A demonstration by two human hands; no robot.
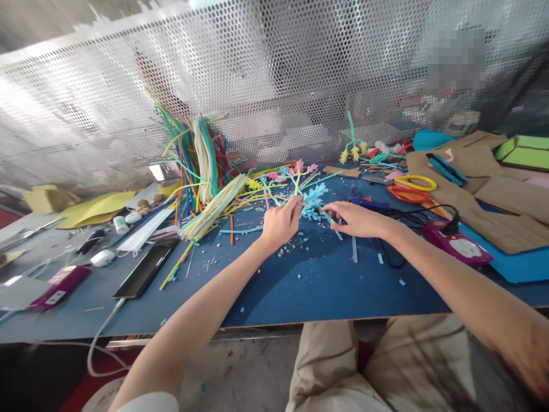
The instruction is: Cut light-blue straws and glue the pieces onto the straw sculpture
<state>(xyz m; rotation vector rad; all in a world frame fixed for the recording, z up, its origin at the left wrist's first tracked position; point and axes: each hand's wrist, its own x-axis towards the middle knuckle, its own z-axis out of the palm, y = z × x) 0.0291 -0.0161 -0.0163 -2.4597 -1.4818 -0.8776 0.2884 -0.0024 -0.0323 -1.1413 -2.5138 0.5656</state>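
Over the middle of the blue table, my left hand [282,223] is closed, thumb and fingers pinched at the edge of a fluffy light-blue pipe-cleaner flower [314,201]. My right hand [355,219] is on the other side of it, fingertips closed on a thin light-blue pipe-cleaner stem [336,230] that slants down to the table. Just behind my left hand, pink pipe-cleaner flowers [299,167] rise on a yellow stem; whether that stem is held too is hidden. Yellow flowers [254,184] lie to the left.
Bundled pipe cleaners [206,163] stand at the back left against a perforated metal screen [274,74]. A phone [146,268] lies left. Scissors [414,186], brown cardboard [493,189] and a purple power strip [461,243] are on the right. Small clippings dot the tabletop [274,297].
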